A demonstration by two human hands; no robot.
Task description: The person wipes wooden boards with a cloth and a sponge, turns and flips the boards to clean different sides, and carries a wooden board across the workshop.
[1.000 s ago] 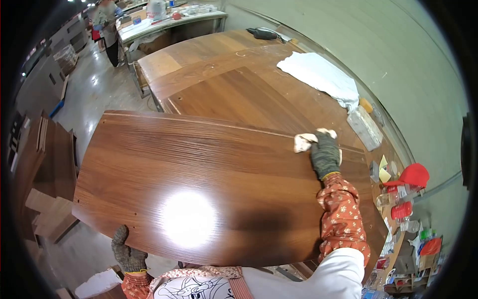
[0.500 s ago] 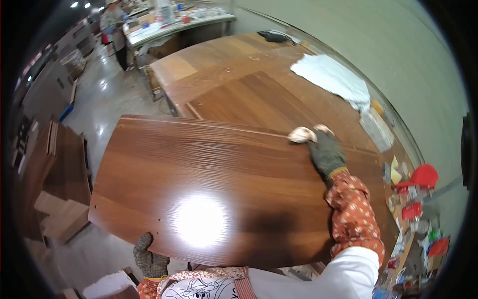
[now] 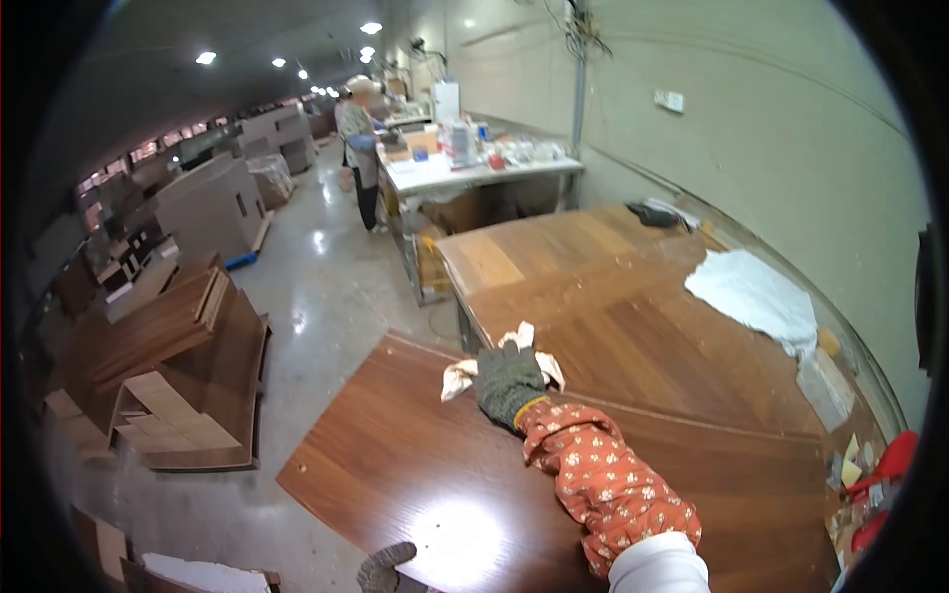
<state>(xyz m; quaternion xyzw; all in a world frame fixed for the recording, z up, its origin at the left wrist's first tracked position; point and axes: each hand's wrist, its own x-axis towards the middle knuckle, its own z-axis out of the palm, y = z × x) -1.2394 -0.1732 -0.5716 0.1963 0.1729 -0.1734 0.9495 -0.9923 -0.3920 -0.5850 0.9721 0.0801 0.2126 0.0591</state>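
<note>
My right hand [image 3: 509, 381], in a dark grey-green knitted glove, presses a crumpled whitish cloth [image 3: 460, 380] onto the far edge of a glossy brown wood-grain panel [image 3: 366, 435]. Cloth sticks out on both sides of the glove and beyond the fingertips. At the bottom of the view my left hand [image 3: 388, 570], in a similar glove, grips the panel's near edge; its lower part is cut off by the frame. A few small holes show in the panel. Bright lamp glare covers part of its surface.
Under and behind the panel is a wooden worktop [image 3: 593, 296], with a white cloth [image 3: 756, 296] and a clear plastic item [image 3: 823, 388] near the wall. Brown boards [image 3: 188, 376] are stacked on the left. A person [image 3: 361, 148] stands by a cluttered white table [image 3: 465, 176].
My right hand has slid the cloth leftward along the panel's far edge. The view has tilted up and turned left, showing more of the room. My left hand stays at the near edge.
</note>
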